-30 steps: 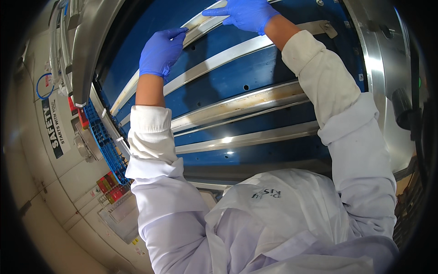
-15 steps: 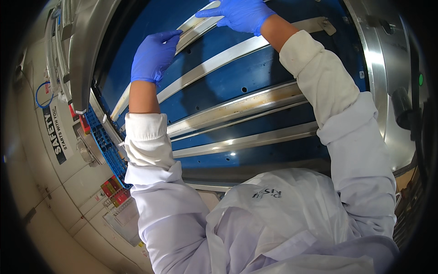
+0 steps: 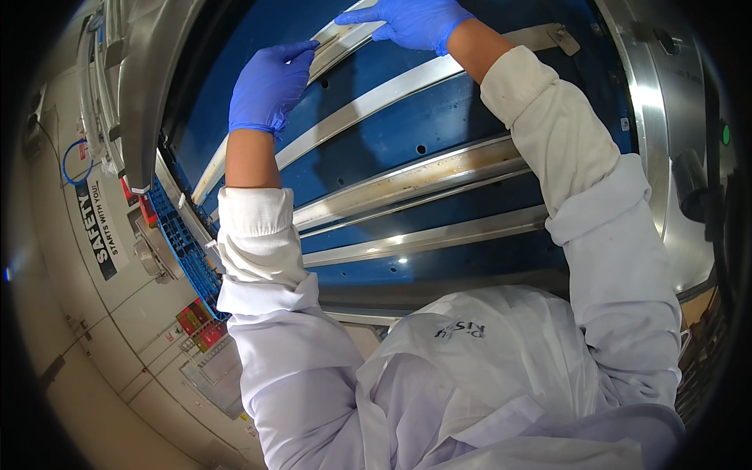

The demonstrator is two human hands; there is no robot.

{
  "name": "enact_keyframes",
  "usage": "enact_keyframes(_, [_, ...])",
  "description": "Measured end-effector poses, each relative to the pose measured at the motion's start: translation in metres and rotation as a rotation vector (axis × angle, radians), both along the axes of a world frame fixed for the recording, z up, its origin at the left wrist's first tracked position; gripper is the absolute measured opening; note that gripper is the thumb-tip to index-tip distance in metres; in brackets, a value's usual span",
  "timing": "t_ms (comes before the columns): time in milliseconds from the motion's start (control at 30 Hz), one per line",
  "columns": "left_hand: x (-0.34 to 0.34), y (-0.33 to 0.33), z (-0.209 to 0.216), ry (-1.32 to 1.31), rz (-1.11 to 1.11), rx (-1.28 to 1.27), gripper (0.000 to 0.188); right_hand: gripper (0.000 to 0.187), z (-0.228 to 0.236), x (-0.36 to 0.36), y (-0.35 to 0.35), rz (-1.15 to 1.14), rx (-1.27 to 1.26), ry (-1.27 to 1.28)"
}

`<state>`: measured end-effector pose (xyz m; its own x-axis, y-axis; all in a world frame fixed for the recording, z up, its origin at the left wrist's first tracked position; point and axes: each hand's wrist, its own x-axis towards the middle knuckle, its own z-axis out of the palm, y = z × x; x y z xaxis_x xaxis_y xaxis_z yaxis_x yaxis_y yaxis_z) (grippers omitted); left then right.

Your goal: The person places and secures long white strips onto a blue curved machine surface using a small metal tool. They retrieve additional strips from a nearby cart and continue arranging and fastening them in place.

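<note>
Both gloved hands sit at the frame's top — on the uppermost steel rail (image 3: 345,39). The left hand (image 3: 266,86) rests fingers loosely on it; the right hand (image 3: 411,19) presses flat, gripping nothing.

Top rail (image 3: 345,35): brushed metal, dull, stained. Blue panel (image 3: 439,125): smooth, glossy. Left hand (image 3: 266,82), right hand (image 3: 411,19): thin blue rubbery gloves. Sleeves (image 3: 564,149): matt white cloth.

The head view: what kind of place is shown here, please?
Probably an industrial workshop or processing plant. Both gloved hands, left hand and right hand, touch a metal rail inside a large stainless machine with a blue belt. A safety sign hangs beside it.
</note>
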<state>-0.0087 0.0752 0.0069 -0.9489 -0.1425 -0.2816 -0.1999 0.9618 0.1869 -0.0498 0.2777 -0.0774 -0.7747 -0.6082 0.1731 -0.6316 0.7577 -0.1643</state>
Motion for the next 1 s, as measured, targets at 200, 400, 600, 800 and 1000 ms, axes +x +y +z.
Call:
enact_keyframes(200, [0.0,0.015,-0.011,0.031,-0.025,-0.154,0.029,0.041,-0.009,-0.003,-0.008,-0.027,0.008,0.019])
enact_keyframes(400, [-0.001,0.004,-0.005,0.014,0.022,0.019,0.031,0.038,-0.009,-0.004,-0.005,-0.026,-0.001,0.005])
enact_keyframes(600, [-0.003,0.025,-0.011,0.055,-0.053,-0.173,0.029,0.038,-0.01,-0.004,-0.006,-0.009,-0.076,0.02])
enact_keyframes(800, [-0.003,0.018,-0.001,-0.025,0.016,0.016,0.032,0.039,-0.005,0.0,0.001,0.009,-0.104,-0.005])
enact_keyframes(1000, [-0.006,0.019,-0.018,0.083,-0.071,-0.07,0.03,0.038,-0.011,-0.004,-0.006,-0.009,-0.085,0.015])
